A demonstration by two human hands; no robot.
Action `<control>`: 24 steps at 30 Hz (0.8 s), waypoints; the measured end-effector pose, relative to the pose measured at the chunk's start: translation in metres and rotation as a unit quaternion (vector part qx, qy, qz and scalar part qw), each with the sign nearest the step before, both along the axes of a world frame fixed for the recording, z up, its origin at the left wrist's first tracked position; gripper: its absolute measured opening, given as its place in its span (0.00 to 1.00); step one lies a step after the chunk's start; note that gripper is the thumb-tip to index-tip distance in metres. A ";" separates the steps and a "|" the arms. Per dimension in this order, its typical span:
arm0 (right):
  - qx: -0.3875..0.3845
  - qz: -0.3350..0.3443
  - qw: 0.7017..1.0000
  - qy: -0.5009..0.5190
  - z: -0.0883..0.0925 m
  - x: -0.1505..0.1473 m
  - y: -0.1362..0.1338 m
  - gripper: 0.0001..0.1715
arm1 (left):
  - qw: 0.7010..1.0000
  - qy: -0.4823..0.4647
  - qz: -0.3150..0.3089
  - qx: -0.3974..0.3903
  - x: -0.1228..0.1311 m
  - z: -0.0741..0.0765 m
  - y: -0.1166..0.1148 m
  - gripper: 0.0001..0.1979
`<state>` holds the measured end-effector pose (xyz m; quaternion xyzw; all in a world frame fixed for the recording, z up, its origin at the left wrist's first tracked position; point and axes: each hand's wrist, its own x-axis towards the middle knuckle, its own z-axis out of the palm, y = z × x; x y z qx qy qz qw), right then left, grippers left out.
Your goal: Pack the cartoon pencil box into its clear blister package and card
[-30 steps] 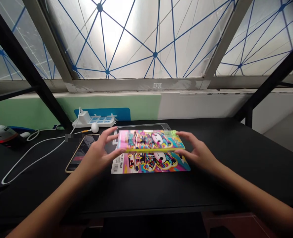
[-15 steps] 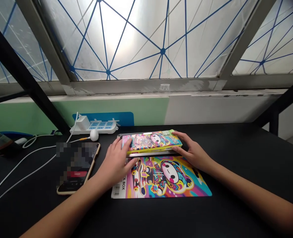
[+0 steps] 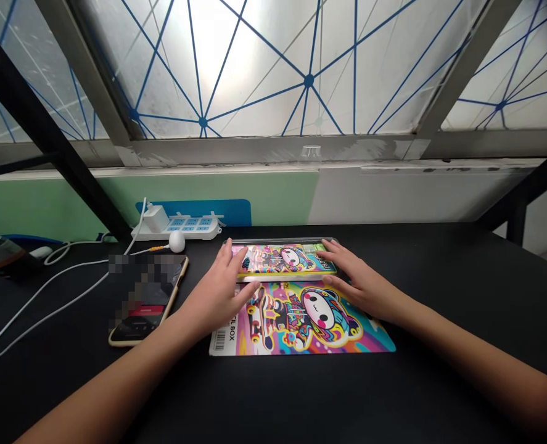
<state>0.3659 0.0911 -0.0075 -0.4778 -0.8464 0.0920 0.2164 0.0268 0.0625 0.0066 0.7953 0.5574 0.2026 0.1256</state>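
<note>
A flat, colourful pencil box [image 3: 277, 260] with a cartoon character on its lid lies at the middle of the black table, with a clear edge showing behind it. My left hand [image 3: 222, 283] grips its left end, fingers over the top and thumb along the front. At the other end, my right hand [image 3: 356, 274] has its fingers on the top corner and its thumb at the front. Directly in front of the box lies a flat printed card [image 3: 301, 324] with the same character and the letters "IL BOX", partly covered by my left hand.
Left of my hands lies a phone [image 3: 150, 308] in a light case. Behind it are a white power strip [image 3: 185, 228], a round white plug [image 3: 176, 241] and a looping white cable [image 3: 18, 320]. A bottle [image 3: 0, 253] stands at far left. Window and wall close off the back.
The pencil box has gone from slightly skewed to level and straight, with both hands still at its ends. The view has shifted slightly.
</note>
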 end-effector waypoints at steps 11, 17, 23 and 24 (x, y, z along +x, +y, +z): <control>0.151 0.237 0.959 -0.034 0.014 -0.038 -0.045 0.20 | 0.980 0.176 -0.011 0.096 0.010 0.007 -0.008 0.32; -0.114 0.266 0.953 -0.092 0.019 -0.053 -0.054 0.45 | 0.973 0.206 -0.031 0.097 0.011 0.003 -0.005 0.28; -0.166 0.245 0.952 -0.076 0.030 -0.041 -0.052 0.46 | 0.978 0.186 -0.028 0.087 0.009 0.003 -0.004 0.27; -0.157 0.242 0.955 -0.074 0.032 -0.041 -0.054 0.43 | 0.979 0.183 -0.026 0.087 0.009 0.004 -0.004 0.26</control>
